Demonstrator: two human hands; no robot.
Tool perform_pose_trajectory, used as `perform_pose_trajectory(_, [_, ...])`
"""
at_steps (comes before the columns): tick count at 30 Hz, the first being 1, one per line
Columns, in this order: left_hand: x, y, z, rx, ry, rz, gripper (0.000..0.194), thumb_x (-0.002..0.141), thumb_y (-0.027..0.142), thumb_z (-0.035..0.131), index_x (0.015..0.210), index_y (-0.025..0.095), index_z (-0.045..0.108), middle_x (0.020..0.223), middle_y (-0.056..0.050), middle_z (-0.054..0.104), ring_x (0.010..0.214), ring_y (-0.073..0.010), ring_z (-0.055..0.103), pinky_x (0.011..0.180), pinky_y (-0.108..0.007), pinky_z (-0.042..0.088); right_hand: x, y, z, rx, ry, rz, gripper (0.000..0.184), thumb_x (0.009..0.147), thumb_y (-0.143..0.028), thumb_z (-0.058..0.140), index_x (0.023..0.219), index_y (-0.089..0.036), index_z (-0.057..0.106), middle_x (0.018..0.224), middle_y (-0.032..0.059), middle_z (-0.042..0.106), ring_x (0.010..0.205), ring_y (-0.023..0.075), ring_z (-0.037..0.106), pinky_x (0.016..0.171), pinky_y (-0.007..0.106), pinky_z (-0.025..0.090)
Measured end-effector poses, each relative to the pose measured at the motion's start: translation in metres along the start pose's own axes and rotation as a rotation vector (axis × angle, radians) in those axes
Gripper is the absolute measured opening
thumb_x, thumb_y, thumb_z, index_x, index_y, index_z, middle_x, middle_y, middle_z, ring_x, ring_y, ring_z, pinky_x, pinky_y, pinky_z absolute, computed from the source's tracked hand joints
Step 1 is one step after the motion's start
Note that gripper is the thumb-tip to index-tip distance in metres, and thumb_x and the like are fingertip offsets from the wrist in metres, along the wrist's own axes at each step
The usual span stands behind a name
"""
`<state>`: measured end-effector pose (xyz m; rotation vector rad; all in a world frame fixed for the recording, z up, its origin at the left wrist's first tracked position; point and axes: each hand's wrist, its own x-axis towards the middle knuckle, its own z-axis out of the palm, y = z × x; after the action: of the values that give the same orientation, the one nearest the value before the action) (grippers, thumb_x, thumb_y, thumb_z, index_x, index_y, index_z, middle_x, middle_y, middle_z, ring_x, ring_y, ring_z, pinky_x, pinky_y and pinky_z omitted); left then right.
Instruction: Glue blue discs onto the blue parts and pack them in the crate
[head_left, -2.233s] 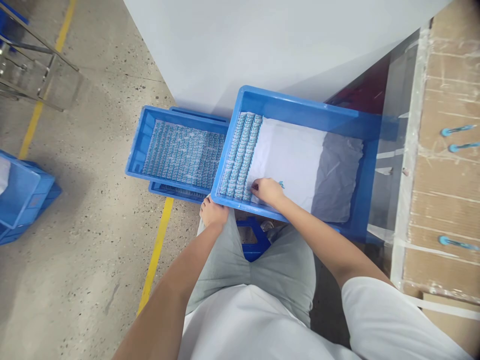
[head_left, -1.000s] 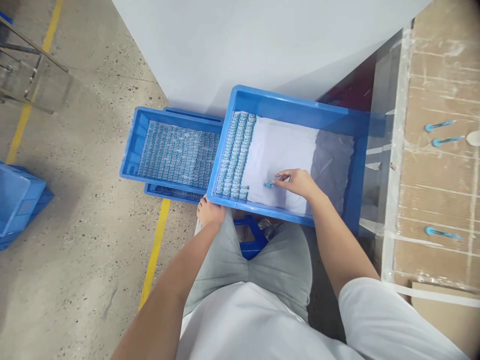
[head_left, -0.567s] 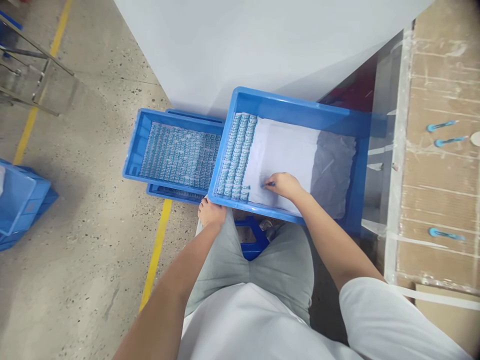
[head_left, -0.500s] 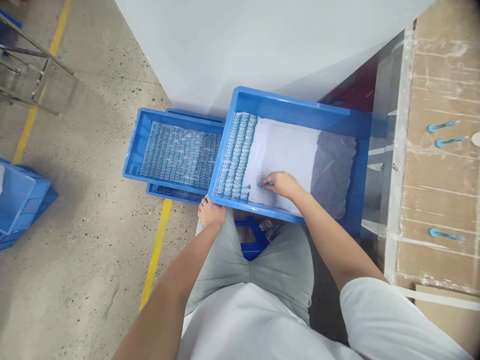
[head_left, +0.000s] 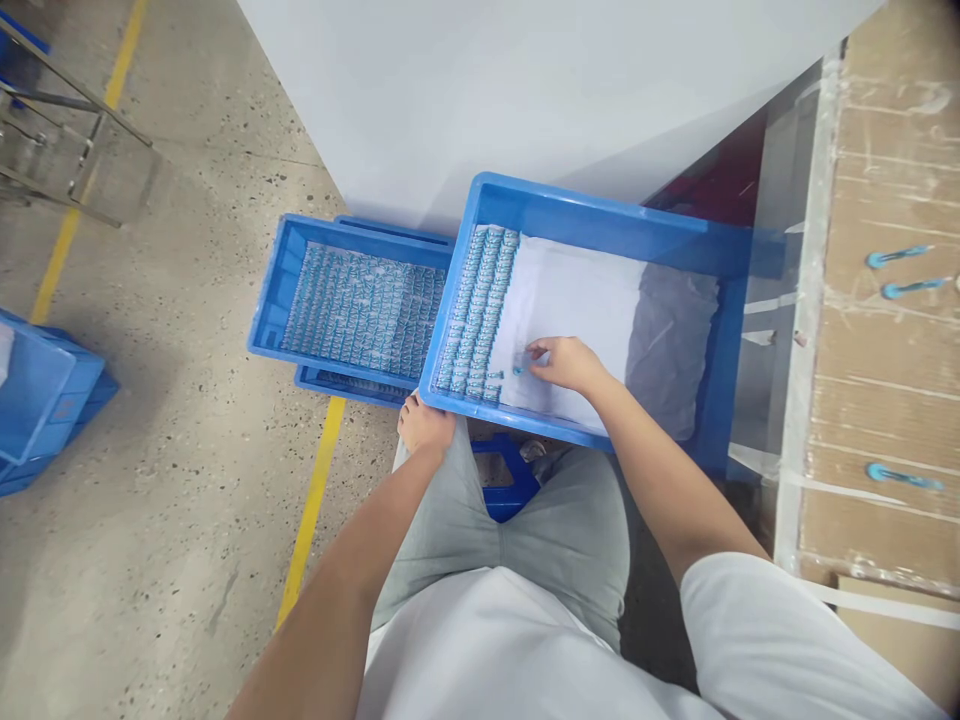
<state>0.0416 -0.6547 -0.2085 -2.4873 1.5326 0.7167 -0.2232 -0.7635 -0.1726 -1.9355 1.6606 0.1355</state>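
A large blue bin (head_left: 585,425), lined with a white sheet (head_left: 577,295), sits tilted in front of my knees. Neat rows of small blue-and-white parts (head_left: 476,310) fill its left end. One small blue part (head_left: 518,371) lies by itself on the sheet, right of the rows. My right hand (head_left: 568,362) hovers just to the right of that part, thumb and fingers apart and nothing visible between them. At the bin's near left corner, my left hand (head_left: 425,424) has its fingers curled against the rim; the bin partly hides the fingertips.
Left of the bin, a lower blue bin (head_left: 259,325) of similar parts rests on another. Long blue pieces (head_left: 904,476) lie on a cardboard surface (head_left: 862,390) at right. A blue stool (head_left: 514,490) shows between my legs, more bins (head_left: 45,400) at far left.
My right hand has let go of the small blue part and drawn slightly right, its fingers parting. The part stays on the sheet. My left hand keeps its place at the bin corner.
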Motion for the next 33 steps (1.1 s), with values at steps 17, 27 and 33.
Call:
perform_pose_trajectory(17, [0.0,0.0,-0.001,0.015,-0.004,-0.004,0.052,0.086,0.051,0.046,0.126,0.019,0.053,0.123,-0.017,0.058,0.117,-0.034,0.053,0.095,-0.043,0.039,0.025,-0.009,0.026,0.062,-0.023,-0.061,0.029,0.082,-0.038,0.067,0.108,-0.025,0.072,0.098,-0.0014,0.076,0.085,0.0181,0.07,0.077,0.027,0.049])
perform_pose_trajectory(27, [-0.001,0.002,-0.002,0.023,-0.021,-0.016,0.051,0.086,0.05,0.046,0.125,0.018,0.054,0.125,-0.018,0.057,0.119,-0.034,0.053,0.097,-0.043,0.039,0.002,-0.036,0.018,-0.151,-0.075,-0.158,0.03,0.092,-0.042,0.051,0.105,-0.027,0.074,0.102,0.0024,0.075,0.093,0.0196,0.067,0.075,0.027,0.048])
perform_pose_trajectory(33, [-0.001,0.001,-0.002,0.023,-0.028,-0.016,0.049,0.087,0.049,0.045,0.125,0.019,0.054,0.127,-0.018,0.057,0.12,-0.0336,0.053,0.098,-0.043,0.038,0.004,-0.047,0.026,-0.219,-0.136,-0.125,0.031,0.093,-0.041,0.049,0.108,-0.028,0.074,0.106,0.0045,0.075,0.095,0.0225,0.067,0.075,0.029,0.049])
